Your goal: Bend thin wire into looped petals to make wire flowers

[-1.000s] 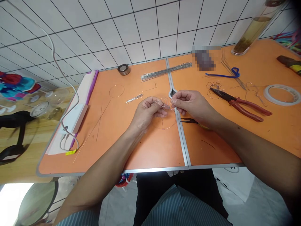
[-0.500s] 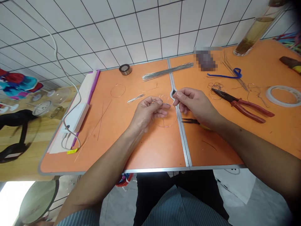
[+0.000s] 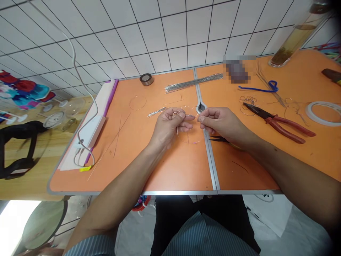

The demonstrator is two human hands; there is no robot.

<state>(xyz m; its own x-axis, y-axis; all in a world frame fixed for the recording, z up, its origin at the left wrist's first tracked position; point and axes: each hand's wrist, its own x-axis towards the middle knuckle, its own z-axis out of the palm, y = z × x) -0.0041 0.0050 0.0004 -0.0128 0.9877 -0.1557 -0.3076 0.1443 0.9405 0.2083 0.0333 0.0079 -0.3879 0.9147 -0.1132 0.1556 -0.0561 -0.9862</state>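
Observation:
Thin copper-coloured wire [image 3: 196, 142], bent into fine loops and a larger ring, hangs between my two hands over the table's metal seam. My left hand [image 3: 168, 125] is closed, thumb against fingers, with the looped part in its pinch. Just to the right, my right hand [image 3: 218, 122] has thumb and forefinger pressed together on a strand of the same wire. Its exact end is hidden by the fingertips. Dark needle-nose pliers [image 3: 218, 139] lie partly beneath my right hand. Left of my hands are short silver wires [image 3: 157, 111] and a separate wire ring [image 3: 137, 102].
Red-handled pliers [image 3: 271, 119] lie to the right, near a white tape ring [image 3: 325, 113] and a bent blue stem [image 3: 258, 89]. Long silver wires [image 3: 193, 83] and a dark tape roll [image 3: 146, 79] are at the back. A white power strip [image 3: 92, 133] is at left.
My right hand has come slightly lower, level with my left fingertips, and the strand it pinches has shifted. Both hands keep hold of the wire. The whole view has shifted a little.

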